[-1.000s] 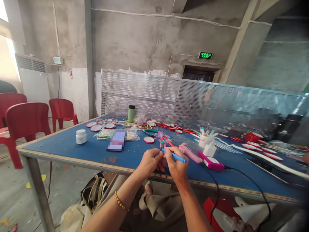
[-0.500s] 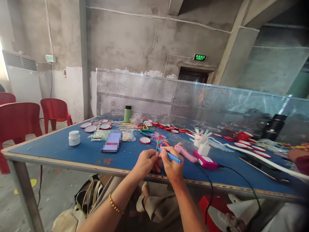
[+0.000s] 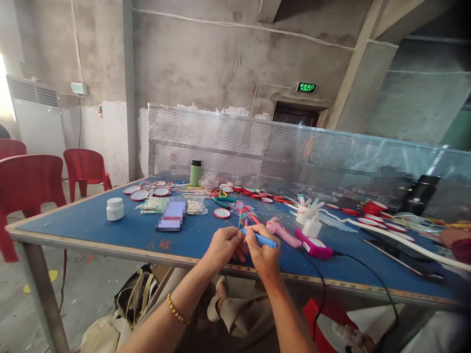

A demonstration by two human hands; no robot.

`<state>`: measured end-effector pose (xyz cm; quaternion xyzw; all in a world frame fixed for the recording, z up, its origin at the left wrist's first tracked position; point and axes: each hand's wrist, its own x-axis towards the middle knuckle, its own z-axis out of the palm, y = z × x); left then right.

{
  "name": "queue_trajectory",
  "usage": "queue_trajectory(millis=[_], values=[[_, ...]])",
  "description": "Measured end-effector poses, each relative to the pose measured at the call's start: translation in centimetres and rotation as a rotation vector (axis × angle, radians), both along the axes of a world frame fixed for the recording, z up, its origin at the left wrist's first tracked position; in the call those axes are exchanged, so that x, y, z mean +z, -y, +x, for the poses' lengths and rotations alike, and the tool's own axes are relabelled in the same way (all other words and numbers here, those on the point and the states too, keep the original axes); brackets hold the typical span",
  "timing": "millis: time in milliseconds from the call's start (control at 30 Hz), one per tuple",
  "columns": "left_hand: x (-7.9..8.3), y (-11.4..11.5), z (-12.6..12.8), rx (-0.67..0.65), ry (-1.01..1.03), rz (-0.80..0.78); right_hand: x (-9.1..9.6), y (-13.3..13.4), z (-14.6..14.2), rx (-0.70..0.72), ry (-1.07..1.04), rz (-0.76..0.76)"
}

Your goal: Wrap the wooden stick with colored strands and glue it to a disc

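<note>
Near the table's front edge, my left hand (image 3: 223,246) is closed in a pinch around a thin upright stick (image 3: 241,219) with green and reddish colour on its upper part. My right hand (image 3: 262,255) grips a blue marker (image 3: 267,240), its front end touching or very close to the stick at my left fingertips. The fingers partly hide that contact. Just beyond both hands lie a round red-rimmed disc (image 3: 222,213) and a heap of pink and coloured strands (image 3: 243,208).
A pink glue gun (image 3: 283,233) and a magenta box (image 3: 315,245) with a black cable lie to the right, beside a cup of markers (image 3: 303,214). A phone (image 3: 172,215) and a white jar (image 3: 115,209) are on the left. Perforated metal panels (image 3: 213,142) line the back.
Both hands keep nearly the same pose, marker and stick still held together. The whole view has shifted very slightly.
</note>
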<state>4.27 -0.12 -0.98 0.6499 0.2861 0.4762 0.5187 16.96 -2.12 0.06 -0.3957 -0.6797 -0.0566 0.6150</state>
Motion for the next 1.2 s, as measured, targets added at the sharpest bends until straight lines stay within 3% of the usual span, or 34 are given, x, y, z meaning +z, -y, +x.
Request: queue_trajectory(millis=[1200], values=[[0.2,0.14,-0.03,-0.008,0.003,-0.004,-0.03,-0.16,-0.02,-0.016,-0.039,0.021]])
